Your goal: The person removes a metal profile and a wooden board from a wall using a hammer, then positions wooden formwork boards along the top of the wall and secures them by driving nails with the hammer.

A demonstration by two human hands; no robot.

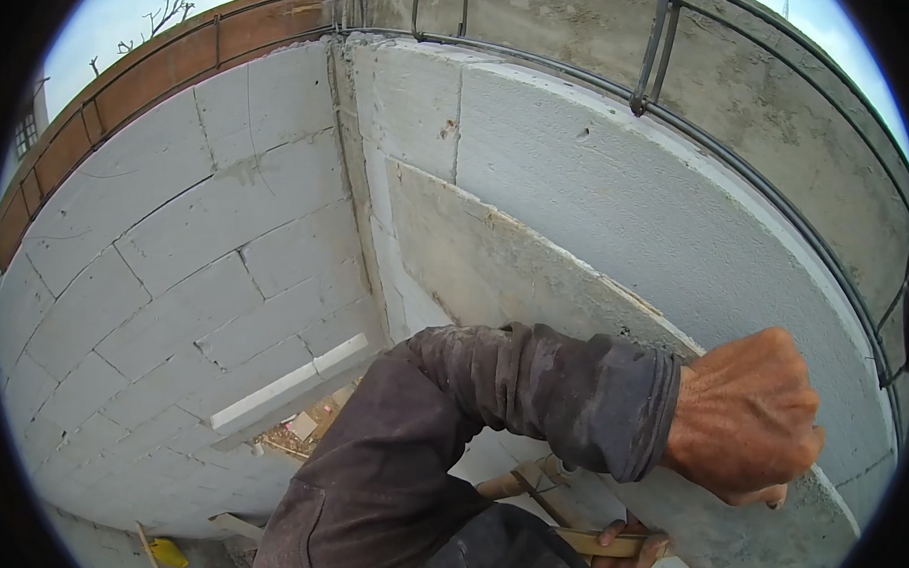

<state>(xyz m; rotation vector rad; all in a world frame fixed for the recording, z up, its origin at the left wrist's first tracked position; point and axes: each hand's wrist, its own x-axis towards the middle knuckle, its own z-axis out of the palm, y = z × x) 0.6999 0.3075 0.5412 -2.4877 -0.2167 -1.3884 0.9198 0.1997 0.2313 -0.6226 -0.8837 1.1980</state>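
My left arm, in a dark dusty sleeve, bends across the view from the lower left. At its end my left hand (745,419) is closed in a fist, back of the hand up, above the lower right part of a long grey board (535,262). Whatever it may hold is hidden. Lower down, partly out of sight behind the sleeve and the body, my right hand (630,556) has its fingers around a yellowish wooden strip (591,542). The board leans slanting against a white block wall (618,180).
Another block wall (175,264) stands at the left, with a pale ledge (291,383) low on it. Steel bars (715,143) run along the top of the walls. Wooden pieces (508,484) lie below my arm, and a yellow object (168,552) at the bottom left.
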